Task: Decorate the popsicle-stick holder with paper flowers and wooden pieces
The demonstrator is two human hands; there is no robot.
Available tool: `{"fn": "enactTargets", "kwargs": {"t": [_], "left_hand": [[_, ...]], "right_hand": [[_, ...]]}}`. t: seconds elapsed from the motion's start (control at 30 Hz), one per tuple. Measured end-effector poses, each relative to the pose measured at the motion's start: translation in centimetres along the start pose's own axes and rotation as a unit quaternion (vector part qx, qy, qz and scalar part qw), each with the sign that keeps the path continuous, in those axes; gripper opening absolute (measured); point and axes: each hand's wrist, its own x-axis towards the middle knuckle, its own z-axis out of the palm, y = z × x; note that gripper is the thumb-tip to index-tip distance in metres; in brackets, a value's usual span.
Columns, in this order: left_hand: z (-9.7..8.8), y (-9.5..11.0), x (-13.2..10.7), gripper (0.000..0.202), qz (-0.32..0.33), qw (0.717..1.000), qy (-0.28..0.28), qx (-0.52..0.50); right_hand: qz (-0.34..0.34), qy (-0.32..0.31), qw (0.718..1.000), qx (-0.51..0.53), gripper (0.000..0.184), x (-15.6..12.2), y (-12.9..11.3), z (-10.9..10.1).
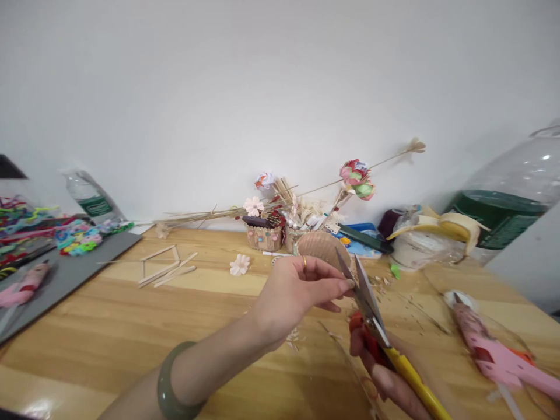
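My left hand (286, 294) is closed in a pinch over the middle of the table, its fingertips beside the blades of the scissors (370, 306). Whatever is between those fingers is too small or hidden to make out. My right hand (389, 385) grips the scissors by their red and yellow handles, and the blades stand apart, pointing up and away. Just behind my left fingers is a round, ribbed, light wooden piece (326, 246), partly covered by them. Small shavings (293, 338) lie on the wood below.
Behind stands a small decorated basket (265, 236) near paper flowers (356, 178). A loose pale flower (240, 265) and thin wooden sticks (161, 268) lie left. Pink glue guns (494, 356) rest at both sides. A banana peel (455, 227) and large bottle (503, 204) are right.
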Motion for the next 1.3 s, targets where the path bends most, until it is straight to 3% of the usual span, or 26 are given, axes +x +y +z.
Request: {"fn": "enactTargets", "kwargs": {"t": [0.33,0.53,1.07,1.3], "left_hand": [[-0.1,0.0,0.2,0.020,0.001,1.000,-0.005,-0.002],[-0.1,0.0,0.1,0.017,-0.004,1.000,0.004,0.004],[0.0,0.1,0.1,0.020,-0.006,1.000,0.015,0.003],[-0.1,0.4,0.1,0.015,-0.006,1.000,0.009,0.020]], "right_hand": [[-0.027,0.084,0.993,-0.078,0.061,-1.5,-1.9,1.3],[-0.050,0.143,0.981,-0.119,0.057,-1.6,-2.8,1.7],[-0.060,0.163,0.974,-0.145,0.047,-1.3,-2.1,1.5],[-0.031,0.154,0.979,-0.133,0.044,-1.5,-1.9,1.4]]}}
